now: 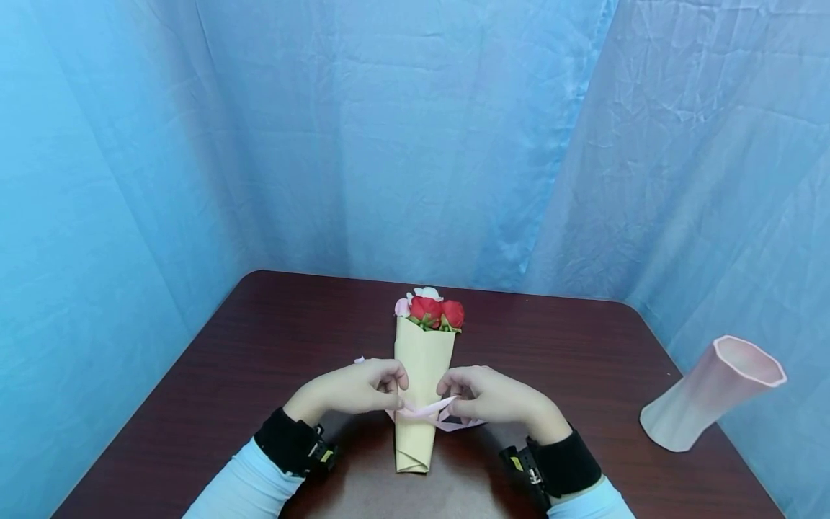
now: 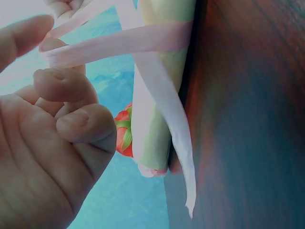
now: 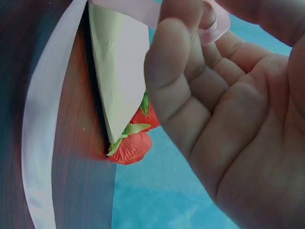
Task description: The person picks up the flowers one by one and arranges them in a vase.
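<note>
A bouquet in cream wrapping paper (image 1: 423, 360) lies on the table, its red roses (image 1: 426, 308) and pale blooms pointing away from me. Across the lower wrapper runs a pink ribbon (image 1: 424, 411). My left hand (image 1: 353, 386) pinches one part of this ribbon beside the wrapper's left edge; in the left wrist view the band (image 2: 119, 45) stretches from the fingertips to the paper, with a loose tail (image 2: 174, 114) hanging past it. On the other side, my right hand (image 1: 499, 395) holds a ribbon loop between curled fingers. Another ribbon length (image 3: 40, 133) trails over the table in the right wrist view.
A pink-and-white vase (image 1: 713, 396) stands near the right edge of the dark wooden table (image 1: 292, 317), appearing tilted in the head view. Blue curtains (image 1: 415, 144) hang behind and along both sides.
</note>
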`<state>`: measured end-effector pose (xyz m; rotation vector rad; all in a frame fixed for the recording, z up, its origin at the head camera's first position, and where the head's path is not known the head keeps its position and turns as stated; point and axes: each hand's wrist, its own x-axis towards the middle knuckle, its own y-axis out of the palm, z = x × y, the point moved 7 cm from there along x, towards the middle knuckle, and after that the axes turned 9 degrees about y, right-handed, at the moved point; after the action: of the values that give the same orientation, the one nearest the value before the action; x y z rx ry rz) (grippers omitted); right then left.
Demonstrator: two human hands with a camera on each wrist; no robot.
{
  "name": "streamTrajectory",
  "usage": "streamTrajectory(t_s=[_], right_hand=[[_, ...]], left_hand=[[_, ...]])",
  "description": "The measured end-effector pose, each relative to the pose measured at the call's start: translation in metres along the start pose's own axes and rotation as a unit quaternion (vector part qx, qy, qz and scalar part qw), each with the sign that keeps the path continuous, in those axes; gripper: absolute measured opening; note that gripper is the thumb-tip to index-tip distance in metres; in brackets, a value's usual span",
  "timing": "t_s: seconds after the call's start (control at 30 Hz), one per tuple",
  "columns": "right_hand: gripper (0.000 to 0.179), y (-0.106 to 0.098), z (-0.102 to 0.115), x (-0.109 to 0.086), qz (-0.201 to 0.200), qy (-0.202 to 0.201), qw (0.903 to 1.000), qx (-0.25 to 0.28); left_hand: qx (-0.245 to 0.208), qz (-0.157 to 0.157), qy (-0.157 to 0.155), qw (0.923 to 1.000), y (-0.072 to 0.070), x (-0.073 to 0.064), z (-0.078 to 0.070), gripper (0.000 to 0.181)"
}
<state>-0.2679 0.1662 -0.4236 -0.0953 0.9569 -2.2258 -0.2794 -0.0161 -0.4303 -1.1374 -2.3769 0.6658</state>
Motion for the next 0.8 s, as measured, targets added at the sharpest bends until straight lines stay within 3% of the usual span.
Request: streamTrajectory(t_s=[0.13,0.3,0.53,0.8], right_hand=[[0.015,-0.004,-0.002,-0.001,-0.02,0.0,0.9992,-0.035],[0.011,-0.01,-0.002,-0.003,-0.037,-0.001,0.9977,-0.057],[0.007,-0.018,-0.003,-0.01,-0.055,0.008,0.9968,-0.058],[0.005,-0.026,-0.006,-0.016,-0.058,0.022,0.9977,-0.028]], left_hand=[[0.004,0.001,0.005,1.0,-0.005,-0.002,0.0,0.028],[0.007,-0.007,0.008,0.9999,-0.014,-0.007,-0.001,0.024],[0.033,-0.033,-0.012,0.9988,-0.029,-0.015,-0.002,0.018],[0.033,-0.053,-0.009,0.998,-0.04,-0.022,-0.003,0.021]])
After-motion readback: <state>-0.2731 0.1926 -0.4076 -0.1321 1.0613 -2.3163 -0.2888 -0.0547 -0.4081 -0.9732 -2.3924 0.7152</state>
